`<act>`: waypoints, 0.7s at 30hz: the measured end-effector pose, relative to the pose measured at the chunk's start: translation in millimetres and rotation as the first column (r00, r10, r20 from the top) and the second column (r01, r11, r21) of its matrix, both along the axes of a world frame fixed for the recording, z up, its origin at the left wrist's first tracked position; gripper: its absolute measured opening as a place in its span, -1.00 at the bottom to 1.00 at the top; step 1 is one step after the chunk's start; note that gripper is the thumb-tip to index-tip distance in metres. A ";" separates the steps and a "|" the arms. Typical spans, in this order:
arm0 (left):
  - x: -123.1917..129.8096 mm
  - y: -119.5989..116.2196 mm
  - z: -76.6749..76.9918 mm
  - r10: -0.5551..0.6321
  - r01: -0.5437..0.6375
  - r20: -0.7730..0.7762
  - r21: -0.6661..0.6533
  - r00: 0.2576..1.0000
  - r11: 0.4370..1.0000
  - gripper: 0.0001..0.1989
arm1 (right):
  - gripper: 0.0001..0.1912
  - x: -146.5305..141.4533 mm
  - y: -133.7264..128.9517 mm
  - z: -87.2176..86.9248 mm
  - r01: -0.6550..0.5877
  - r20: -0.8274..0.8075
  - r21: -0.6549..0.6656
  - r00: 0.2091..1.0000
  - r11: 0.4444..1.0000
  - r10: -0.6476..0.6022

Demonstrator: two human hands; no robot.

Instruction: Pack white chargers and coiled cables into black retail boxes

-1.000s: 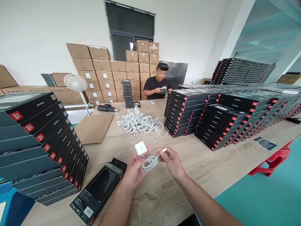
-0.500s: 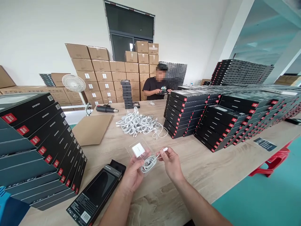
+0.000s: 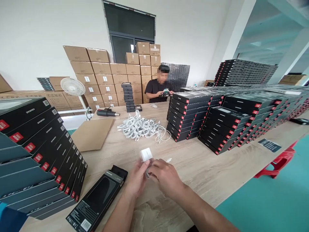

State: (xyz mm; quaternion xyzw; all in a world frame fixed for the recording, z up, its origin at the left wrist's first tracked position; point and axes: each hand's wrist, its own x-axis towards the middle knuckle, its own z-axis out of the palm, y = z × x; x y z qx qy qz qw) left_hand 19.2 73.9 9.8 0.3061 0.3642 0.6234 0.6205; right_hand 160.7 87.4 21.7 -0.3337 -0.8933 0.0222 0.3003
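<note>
Fingers point(image 3: 142, 168) of the left hand point(image 3: 135, 178) grip a white charger point(image 3: 146, 155) that sits at their 12 o'clock, long axis upright, while the right hand point(image 3: 166, 178) closes just beside it, its hold hidden

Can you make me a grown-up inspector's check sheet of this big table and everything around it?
surface: light wood-look table
job's things: white charger; black box lying beside the hands
clutter: cardboard sheet; black hot-air gun; stacks of black boxes
grippers: none; left hand and right hand cupped together around the charger
cables: loose pile of white cables
surroundings: co-worker in a black T-shirt; brown cartons; white fan; red stool
</note>
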 end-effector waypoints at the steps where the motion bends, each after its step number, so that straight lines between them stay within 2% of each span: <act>1: -1.4 -0.9 0.6 -0.026 0.026 0.006 0.002 1.000 1.000 -0.61 | -0.88 -2.0 1.1 -3.2 0.015 0.030 0.031 0.999 0.999 -0.016; 3: -4.5 -2.3 0.6 -0.072 0.072 0.018 0.011 0.997 0.997 -0.56 | -0.87 -3.9 3.2 -10.1 0.054 0.040 0.076 0.998 0.996 -0.057; 5: -6.1 -2.8 -0.7 -0.088 0.087 0.021 0.025 0.996 0.996 -0.42 | -0.85 -3.9 4.3 -15.8 0.090 -0.011 0.080 0.996 0.993 -0.089; 8: -2.9 -1.7 -3.7 -0.018 0.019 -0.035 0.023 0.999 1.000 -0.17 | -0.82 -2.9 3.6 -20.2 0.090 -0.133 0.017 0.987 0.996 -0.086; 10: 1.8 -0.6 -5.5 0.065 -0.062 -0.103 0.029 0.993 0.998 -0.07 | -0.81 -2.8 2.8 -21.1 0.062 -0.222 -0.046 0.972 0.997 -0.071; 14: 9.8 0.1 -6.0 0.182 -0.167 -0.180 0.097 0.967 0.981 -0.10 | -0.78 -4.4 2.5 -21.3 -0.001 -0.367 -0.150 0.928 0.989 -0.055; 17: 11.6 0.3 -5.6 0.236 -0.220 -0.187 0.102 0.954 0.970 -0.17 | -0.77 -5.6 2.8 -22.4 -0.020 -0.442 -0.188 0.894 0.982 -0.066; 21: 9.9 2.6 -7.3 0.259 -0.258 -0.052 0.028 0.964 0.966 -0.25 | -0.78 -4.8 1.8 -24.0 -0.029 -0.522 -0.225 0.848 0.974 -0.095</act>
